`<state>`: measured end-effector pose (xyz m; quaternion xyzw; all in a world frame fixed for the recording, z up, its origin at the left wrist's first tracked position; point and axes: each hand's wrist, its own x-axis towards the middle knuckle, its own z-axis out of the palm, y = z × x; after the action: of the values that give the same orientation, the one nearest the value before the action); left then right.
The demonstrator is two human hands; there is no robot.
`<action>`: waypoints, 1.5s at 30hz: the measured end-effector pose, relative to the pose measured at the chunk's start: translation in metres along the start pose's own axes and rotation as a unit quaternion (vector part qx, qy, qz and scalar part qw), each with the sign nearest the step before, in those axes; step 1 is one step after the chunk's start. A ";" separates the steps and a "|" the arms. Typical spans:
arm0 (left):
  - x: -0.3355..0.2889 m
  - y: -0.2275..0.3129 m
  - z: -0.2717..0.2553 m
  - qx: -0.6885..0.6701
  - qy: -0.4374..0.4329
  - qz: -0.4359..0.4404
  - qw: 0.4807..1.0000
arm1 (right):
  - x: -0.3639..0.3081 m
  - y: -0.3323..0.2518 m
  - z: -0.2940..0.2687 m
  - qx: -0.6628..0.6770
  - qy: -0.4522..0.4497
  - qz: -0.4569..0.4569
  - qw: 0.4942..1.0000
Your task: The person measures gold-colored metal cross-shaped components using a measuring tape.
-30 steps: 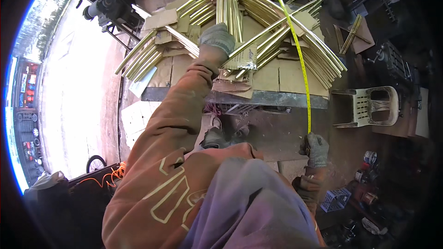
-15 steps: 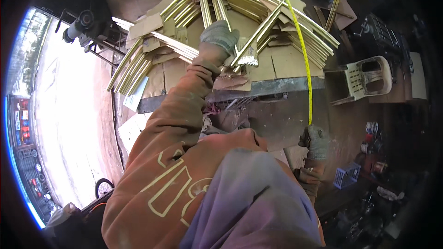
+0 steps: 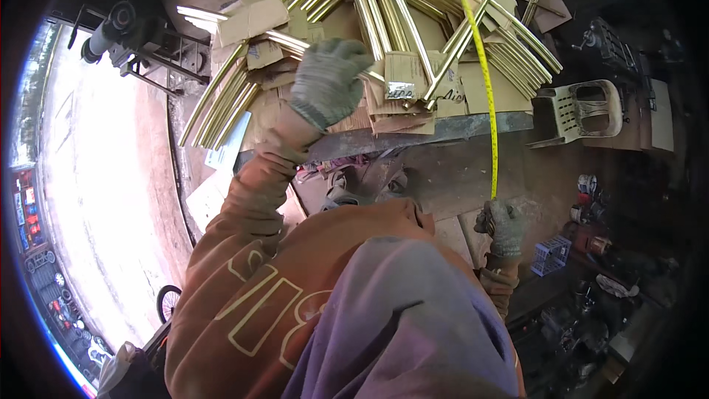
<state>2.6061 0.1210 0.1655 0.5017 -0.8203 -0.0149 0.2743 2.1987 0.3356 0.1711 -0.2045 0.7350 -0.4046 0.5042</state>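
Dark-edged work table (image 3: 461,128) carries a big stack of gold-coloured metal tubes (image 3: 365,11): shiny, thin, several bent, fanned and crossed in layers, ends sticking out at left and right. Brown cardboard pieces (image 3: 255,20), torn and creased, sit between and over the tubes. Tape measure (image 3: 493,140): long yellow blade running from the right hand up across the table edge and tubes, past the top of view; dark case, partly hidden. Left hand (image 3: 330,81), grey-gloved, fingers curled, above the tubes' near left; cannot tell if it holds anything. Right hand (image 3: 508,229), gloved, grips the tape case, low and right of the table. Writing: pale outlined characters on the orange sweatshirt (image 3: 332,251); black lettering on front cardboard; blade markings too small to read.
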 end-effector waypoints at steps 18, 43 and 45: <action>0.003 -0.011 0.027 -0.098 -0.089 0.008 0.991 | -0.005 0.021 0.008 -0.092 0.009 -0.002 0.996; -0.032 -0.003 0.010 -0.076 0.083 0.015 0.994 | 0.029 -0.052 0.071 -0.257 -0.091 -0.109 0.956; -0.044 -0.006 0.006 -0.080 0.099 -0.015 0.992 | 0.041 -0.068 0.097 -0.283 -0.116 -0.137 0.942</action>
<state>2.6239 0.1527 0.1399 0.4897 -0.7776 -0.0352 0.3928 2.2624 0.2285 0.1856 -0.4829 0.7208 -0.2186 0.4467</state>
